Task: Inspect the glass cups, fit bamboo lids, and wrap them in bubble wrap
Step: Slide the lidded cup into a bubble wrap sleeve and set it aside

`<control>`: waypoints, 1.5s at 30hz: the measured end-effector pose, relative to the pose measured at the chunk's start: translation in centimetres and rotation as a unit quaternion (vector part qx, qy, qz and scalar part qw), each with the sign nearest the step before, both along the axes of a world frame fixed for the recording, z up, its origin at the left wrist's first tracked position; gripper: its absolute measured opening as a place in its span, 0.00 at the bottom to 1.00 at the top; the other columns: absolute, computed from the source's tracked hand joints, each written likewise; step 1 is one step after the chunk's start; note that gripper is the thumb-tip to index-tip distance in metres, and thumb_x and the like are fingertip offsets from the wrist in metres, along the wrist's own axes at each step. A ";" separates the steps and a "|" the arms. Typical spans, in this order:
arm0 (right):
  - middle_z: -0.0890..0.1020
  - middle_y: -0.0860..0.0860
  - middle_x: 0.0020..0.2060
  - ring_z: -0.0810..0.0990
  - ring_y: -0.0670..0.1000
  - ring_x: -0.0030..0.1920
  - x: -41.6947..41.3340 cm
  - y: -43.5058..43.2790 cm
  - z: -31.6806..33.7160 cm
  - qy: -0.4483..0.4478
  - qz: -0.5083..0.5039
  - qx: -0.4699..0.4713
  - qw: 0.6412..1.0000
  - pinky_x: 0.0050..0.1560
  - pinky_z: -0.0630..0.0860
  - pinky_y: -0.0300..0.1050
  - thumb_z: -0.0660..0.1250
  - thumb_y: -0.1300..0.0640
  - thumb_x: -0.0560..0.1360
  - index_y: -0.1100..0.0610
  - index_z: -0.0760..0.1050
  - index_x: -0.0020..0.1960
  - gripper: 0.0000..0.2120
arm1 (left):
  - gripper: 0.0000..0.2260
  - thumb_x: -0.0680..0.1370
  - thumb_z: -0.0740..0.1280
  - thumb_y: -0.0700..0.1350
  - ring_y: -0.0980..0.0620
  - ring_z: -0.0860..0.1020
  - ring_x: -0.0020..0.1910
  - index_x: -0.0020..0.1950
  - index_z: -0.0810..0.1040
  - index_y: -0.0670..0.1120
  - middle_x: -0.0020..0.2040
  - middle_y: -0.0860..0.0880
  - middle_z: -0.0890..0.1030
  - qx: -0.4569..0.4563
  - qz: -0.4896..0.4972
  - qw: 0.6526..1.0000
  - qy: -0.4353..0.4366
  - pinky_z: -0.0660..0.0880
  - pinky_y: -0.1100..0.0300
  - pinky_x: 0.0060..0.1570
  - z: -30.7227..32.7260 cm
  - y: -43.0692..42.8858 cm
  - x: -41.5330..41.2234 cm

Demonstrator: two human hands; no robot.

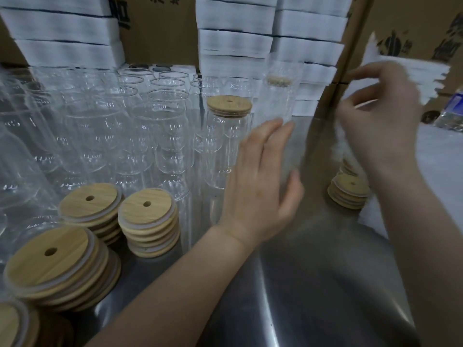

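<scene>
1. Head view, centre: the left hand (260,181) is spread flat with its fingers straight and holds nothing. Its fingertips reach the foot of the wrapped cup (280,101), but blur hides whether they touch.
2. The wrapped cup stands upright in bubble wrap in the upper middle, with a lid showing faintly inside. It is just right of the lidded cup (229,141), whose bamboo lid (229,105) sits flat on top.
3. Right of centre, the right hand (383,121) is raised with its fingers curled. Blurred white material (339,139) lies by it, and I cannot tell whether the hand grips it.
4. Open glass cups (100,136) crowd the left half.
5. Lid stacks (147,221) sit at lower left on the metal table (313,284), and a smaller stack (348,194) sits below the right hand.
6. White sheet piles (233,33) and cardboard boxes (160,33) fill the top.
</scene>
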State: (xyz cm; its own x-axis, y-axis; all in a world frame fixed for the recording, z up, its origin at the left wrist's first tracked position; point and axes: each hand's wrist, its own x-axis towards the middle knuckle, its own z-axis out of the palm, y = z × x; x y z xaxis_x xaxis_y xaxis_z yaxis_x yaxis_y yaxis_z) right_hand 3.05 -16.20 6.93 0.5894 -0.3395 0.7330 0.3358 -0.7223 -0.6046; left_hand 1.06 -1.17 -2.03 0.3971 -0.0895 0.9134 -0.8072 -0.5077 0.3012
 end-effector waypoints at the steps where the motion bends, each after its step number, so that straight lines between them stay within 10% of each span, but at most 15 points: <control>1: 0.79 0.47 0.41 0.81 0.52 0.41 -0.4 1.4 -0.4 0.018 0.037 0.001 0.999 0.45 0.79 0.56 0.62 0.64 0.71 0.51 0.76 0.57 0.17 | 0.23 0.75 0.64 0.43 0.40 0.73 0.65 0.68 0.71 0.34 0.64 0.37 0.73 -0.013 -0.027 0.998 0.046 0.68 0.50 0.68 -0.1 -0.4 -0.3; 5: 0.79 0.50 0.42 0.82 0.53 0.34 0.4 3.4 -2.1 0.060 0.151 0.086 0.983 0.36 0.81 0.54 0.64 0.67 0.74 0.51 0.75 0.56 0.15 | 0.34 0.72 0.66 0.58 0.56 0.68 0.65 0.75 0.62 0.46 0.67 0.50 0.68 -0.063 -0.084 0.952 0.288 0.66 0.65 0.61 -0.9 -1.5 -0.4; 11: 0.78 0.56 0.41 0.82 0.47 0.34 1.3 4.3 -4.6 0.098 0.245 0.158 0.952 0.34 0.80 0.41 0.64 0.70 0.75 0.55 0.75 0.58 0.16 | 0.22 0.74 0.65 0.36 0.47 0.81 0.44 0.64 0.69 0.54 0.47 0.51 0.81 -0.210 -0.078 0.871 0.437 0.78 0.53 0.41 -2.1 -1.6 1.2; 17: 0.81 0.61 0.43 0.77 0.51 0.25 2.0 3.3 -5.6 0.182 0.203 0.113 0.955 0.24 0.70 0.37 0.63 0.68 0.75 0.53 0.75 0.51 0.11 | 0.06 0.75 0.71 0.38 0.42 0.81 0.44 0.49 0.76 0.43 0.44 0.42 0.82 -0.269 -0.090 0.838 0.465 0.78 0.44 0.49 -2.1 -1.4 1.7; 21: 0.80 0.59 0.36 0.71 0.47 0.23 2.3 2.9 -6.0 0.257 0.226 0.084 0.936 0.21 0.65 0.35 0.65 0.64 0.76 0.62 0.76 0.48 0.02 | 0.14 0.79 0.69 0.43 0.39 0.82 0.33 0.47 0.72 0.31 0.34 0.41 0.80 -0.311 -0.131 0.804 0.490 0.80 0.45 0.30 -2.1 -1.4 1.6; 29: 0.83 0.52 0.43 0.78 0.46 0.39 2.1 1.7 -5.5 0.349 0.337 -0.003 0.874 0.35 0.73 0.40 0.73 0.38 0.63 0.53 0.78 0.54 0.26 | 0.20 0.82 0.60 0.58 0.45 0.82 0.28 0.49 0.81 0.44 0.44 0.39 0.85 -0.369 -0.177 0.726 0.552 0.79 0.54 0.24 -1.0 -0.9 1.9; 35: 0.80 0.52 0.59 0.78 0.48 0.59 2.1 0.8 -5.3 0.373 0.360 -0.071 0.852 0.54 0.73 0.35 0.78 0.57 0.67 0.51 0.77 0.60 0.23 | 0.22 0.80 0.59 0.62 0.45 0.85 0.35 0.51 0.80 0.44 0.45 0.40 0.85 -0.362 -0.190 0.721 0.559 0.80 0.55 0.27 -0.7 -0.5 1.9; 45: 0.87 0.49 0.43 0.84 0.44 0.44 2.7 -0.2 -5.8 0.350 0.332 0.022 0.876 0.46 0.80 0.35 0.67 0.69 0.75 0.50 0.81 0.50 0.15 | 0.07 0.78 0.66 0.35 0.55 0.80 0.32 0.55 0.77 0.43 0.40 0.48 0.82 -0.351 -0.216 0.739 0.533 0.78 0.61 0.31 -1.0 -0.7 1.6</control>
